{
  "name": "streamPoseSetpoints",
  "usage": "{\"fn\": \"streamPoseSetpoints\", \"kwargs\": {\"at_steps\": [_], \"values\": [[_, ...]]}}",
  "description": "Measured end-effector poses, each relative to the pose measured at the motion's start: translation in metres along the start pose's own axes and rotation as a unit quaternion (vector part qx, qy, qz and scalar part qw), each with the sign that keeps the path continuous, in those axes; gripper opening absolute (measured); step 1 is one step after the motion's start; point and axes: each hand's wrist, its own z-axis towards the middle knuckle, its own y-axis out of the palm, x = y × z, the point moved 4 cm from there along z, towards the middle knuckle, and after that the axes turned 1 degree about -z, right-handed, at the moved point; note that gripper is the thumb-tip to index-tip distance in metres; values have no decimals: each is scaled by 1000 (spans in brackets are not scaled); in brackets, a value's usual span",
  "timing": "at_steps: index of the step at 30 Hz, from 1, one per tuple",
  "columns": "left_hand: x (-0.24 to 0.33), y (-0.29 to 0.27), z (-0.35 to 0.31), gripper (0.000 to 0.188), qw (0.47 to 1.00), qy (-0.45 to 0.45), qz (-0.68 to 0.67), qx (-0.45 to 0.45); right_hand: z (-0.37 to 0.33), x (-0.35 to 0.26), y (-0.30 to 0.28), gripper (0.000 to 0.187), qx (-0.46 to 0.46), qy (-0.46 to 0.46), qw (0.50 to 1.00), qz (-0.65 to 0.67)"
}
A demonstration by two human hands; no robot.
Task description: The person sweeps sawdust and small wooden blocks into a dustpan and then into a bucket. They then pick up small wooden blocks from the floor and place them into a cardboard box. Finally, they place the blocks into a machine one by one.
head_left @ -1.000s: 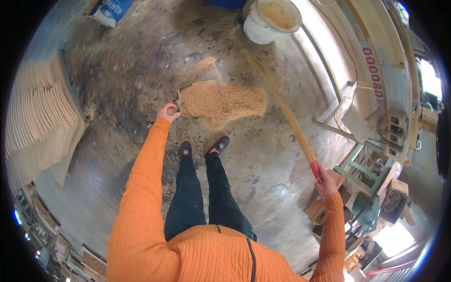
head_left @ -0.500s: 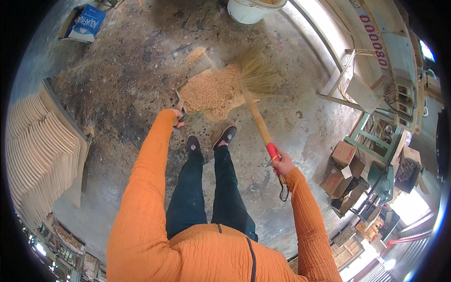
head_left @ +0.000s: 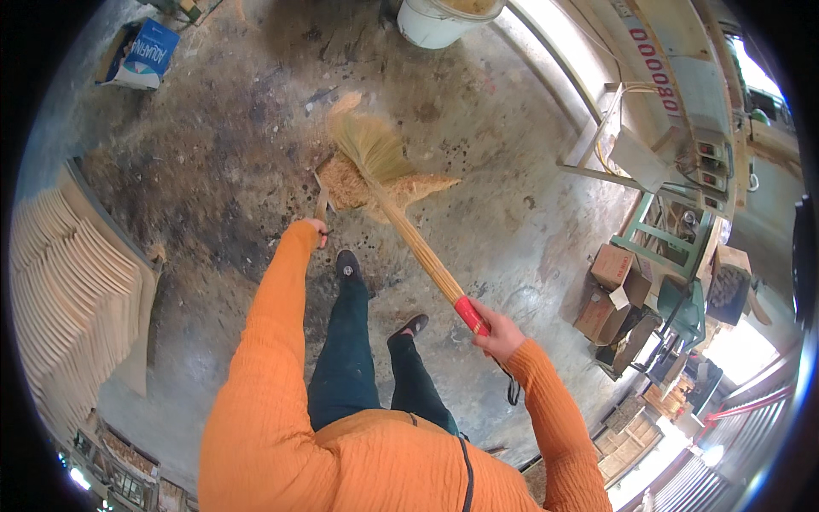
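Note:
My right hand (head_left: pixel 502 334) is wrapped round the red grip of a straw broom (head_left: pixel 418 249). The broom slants up and left, and its bristles fan out over a heap of wood shavings (head_left: pixel 418 189) on the floor. My left hand (head_left: pixel 319 230) is closed on the handle of a dustpan (head_left: pixel 322 203), which lies low beside the heap. Shavings fill much of the pan, and the bristles hide its far part. A small patch of shavings (head_left: pixel 345 103) lies beyond the bristles.
Curved wooden pieces (head_left: pixel 81 282) are stacked at left. A blue-and-white carton (head_left: pixel 147 53) stands far left and a white bucket (head_left: pixel 435 24) at the top. Cardboard boxes (head_left: pixel 606 294) and a green metal frame (head_left: pixel 674 243) are at right. My shoes (head_left: pixel 348 263) are near the dustpan.
The broom has swept left, its bristles moving from the heap's right side to over the dustpan. The shavings have shifted and spread. My right hand moved slightly left, and my right foot stepped back.

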Motion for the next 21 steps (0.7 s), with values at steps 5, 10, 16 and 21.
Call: {"fn": "streamPoseSetpoints", "kwargs": {"at_steps": [5, 10, 16, 21], "values": [[-32, 21, -40, 15, 990, 113, -86, -4, -89, -2, -1, 67, 94, -58, 981, -162], [-60, 45, -85, 13, 982, 121, -133, -62, -168, -2, -10, 62, 170, -106, 970, -140], [-86, 76, -138, 19, 965, 85, -247, -5, -138, 18, -8, 59, 277, -232, 932, 18], [-94, 107, -195, 18, 958, 181, -223, -21, -108, 44, 0, 57, 239, -165, 939, 184]]}}
